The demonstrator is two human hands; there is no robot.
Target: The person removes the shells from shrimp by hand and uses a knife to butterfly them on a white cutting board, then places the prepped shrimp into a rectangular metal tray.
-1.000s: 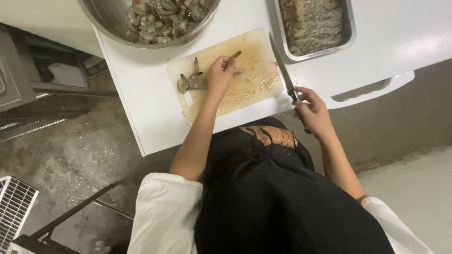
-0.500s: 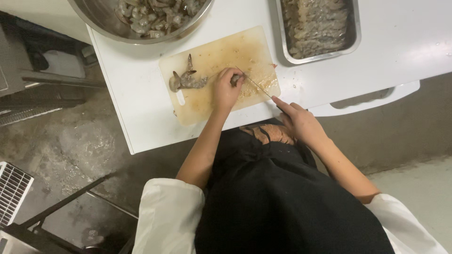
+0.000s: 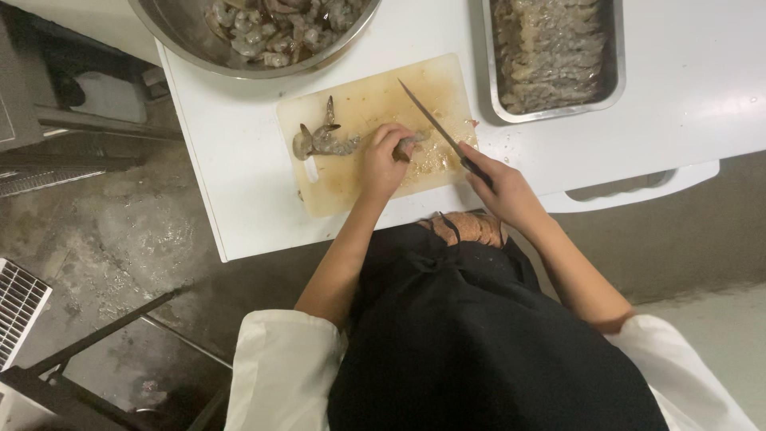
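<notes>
A shrimp (image 3: 411, 144) is being pinned by the left hand (image 3: 381, 162) near the middle of the cutting board (image 3: 351, 179), which lies at the table's (image 3: 239, 160) near edge. The knife (image 3: 435, 128), lying flat half a second ago, is now being angled over the shrimp, its handle clamped in the right hand (image 3: 503, 190). A cut is apparently being started. Shrimp shells (image 3: 321, 140) are being left toward the board's left end.

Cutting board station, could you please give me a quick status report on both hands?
Left hand pinning a shrimp on the cutting board. Right hand gripping the knife, blade angled over the board. Shrimp scraps lie left of the fingers.
</notes>
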